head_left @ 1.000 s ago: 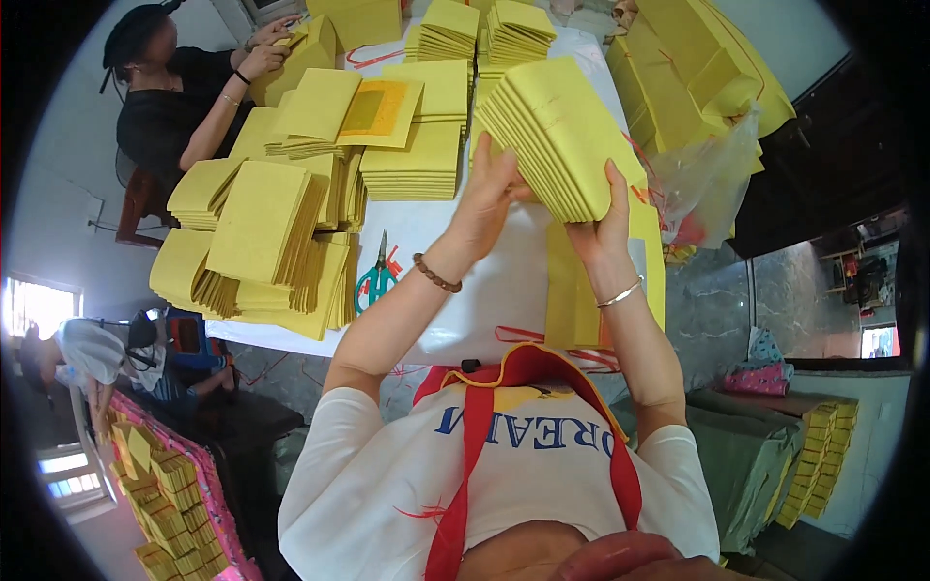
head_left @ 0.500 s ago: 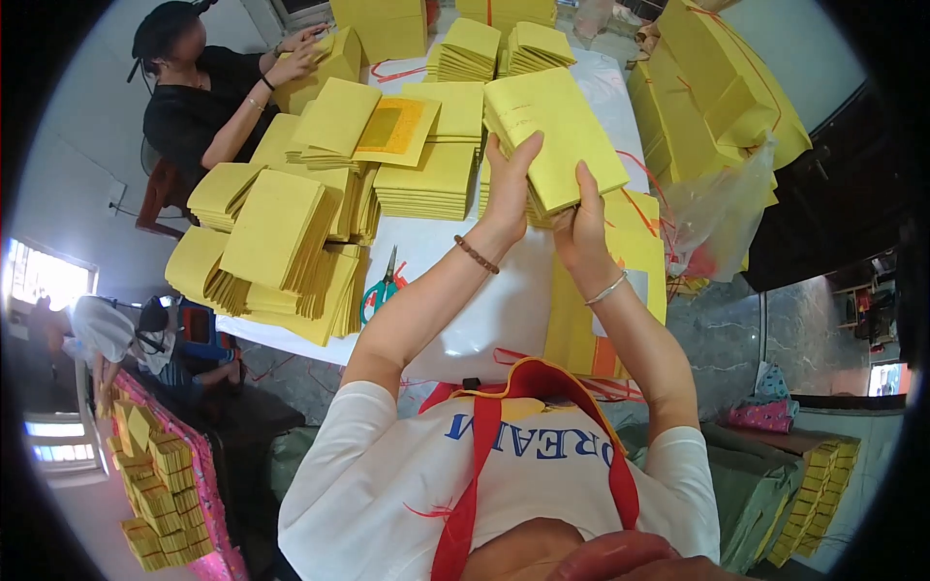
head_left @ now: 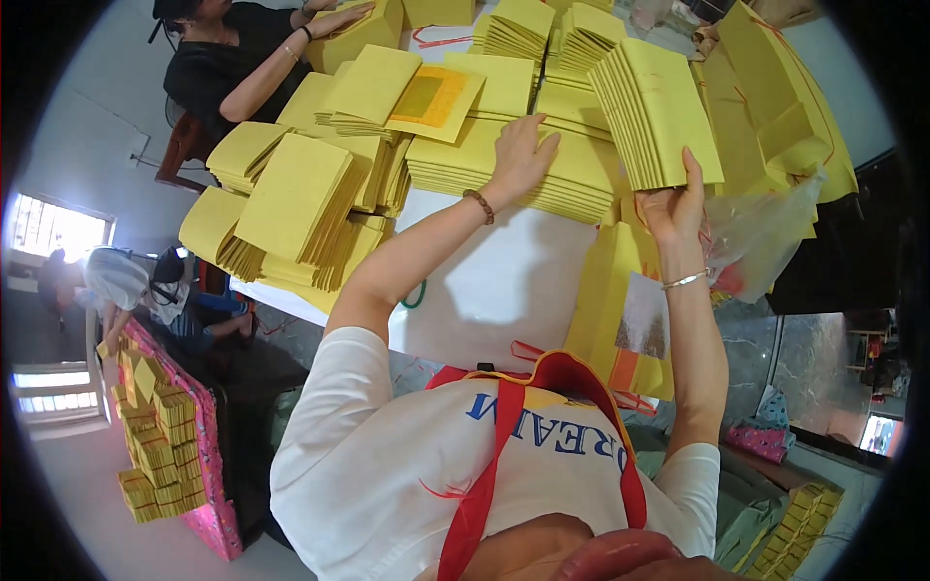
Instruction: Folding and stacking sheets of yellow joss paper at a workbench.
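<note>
My right hand [head_left: 675, 203] grips the lower end of a thick stack of folded yellow paper [head_left: 661, 116], thumb on the front and fingers beneath. This stack is tilted up at the right side of the table, its layered folds facing left. My left hand [head_left: 523, 157] lies with fingers spread on other folded yellow paper stacks [head_left: 446, 160] at the table's middle. Beside them, a yellow sheet with an orange printed square [head_left: 436, 95] rests on the piles. One teal handle of the scissors [head_left: 415, 294] shows past my left forearm, which hides the rest.
Yellow paper piles [head_left: 295, 198] crowd the table's left side. A large yellow paper bundle [head_left: 785, 107] and a clear plastic bag [head_left: 760, 237] are at right. A co-worker [head_left: 232, 73] handles yellow paper at far left. Another person [head_left: 155, 286] is beyond, near stacked yellow bundles [head_left: 160, 445].
My left hand has let go of the held yellow stack and come down onto the stacks at the middle. My right hand has carried the held stack to the right.
</note>
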{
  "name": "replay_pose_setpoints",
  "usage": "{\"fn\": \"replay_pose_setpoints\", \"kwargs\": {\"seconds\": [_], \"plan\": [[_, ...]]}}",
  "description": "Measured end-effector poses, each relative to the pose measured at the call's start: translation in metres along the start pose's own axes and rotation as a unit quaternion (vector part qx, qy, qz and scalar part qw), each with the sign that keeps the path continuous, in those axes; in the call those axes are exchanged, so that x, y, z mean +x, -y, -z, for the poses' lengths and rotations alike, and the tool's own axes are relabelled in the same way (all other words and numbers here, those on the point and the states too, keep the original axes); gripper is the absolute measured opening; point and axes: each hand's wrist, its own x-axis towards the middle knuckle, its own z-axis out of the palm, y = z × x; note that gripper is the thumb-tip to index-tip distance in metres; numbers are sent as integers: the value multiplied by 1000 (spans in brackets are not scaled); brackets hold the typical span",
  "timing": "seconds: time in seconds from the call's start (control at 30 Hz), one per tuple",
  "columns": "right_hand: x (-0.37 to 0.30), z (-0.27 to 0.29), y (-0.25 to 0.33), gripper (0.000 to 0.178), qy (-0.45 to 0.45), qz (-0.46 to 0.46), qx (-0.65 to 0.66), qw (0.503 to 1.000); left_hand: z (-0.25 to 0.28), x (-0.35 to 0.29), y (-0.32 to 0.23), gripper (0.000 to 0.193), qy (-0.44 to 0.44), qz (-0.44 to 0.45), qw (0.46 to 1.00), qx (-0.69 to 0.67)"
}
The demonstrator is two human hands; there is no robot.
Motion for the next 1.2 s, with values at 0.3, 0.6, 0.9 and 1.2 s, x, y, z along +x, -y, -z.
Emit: {"fn": "replay_pose_setpoints", "kwargs": {"seconds": [0.3, 0.6, 0.9, 1.2], "plan": [[19, -21, -17, 45, -18, -14, 15, 1000, 38, 1, 51, 57, 18, 31, 974, 223], [41, -63, -49, 50, 10, -21, 28, 999, 102, 37, 82, 72, -80, 148, 985, 23], [85, -128, -153, 45, -38, -56, 109, 992, 128, 66, 115, 78, -212, 240, 901, -293], [113, -144, -234, 63, -204, -9, 138, 969, 131, 82, 116, 62, -50, 306, 875, -371]]}}
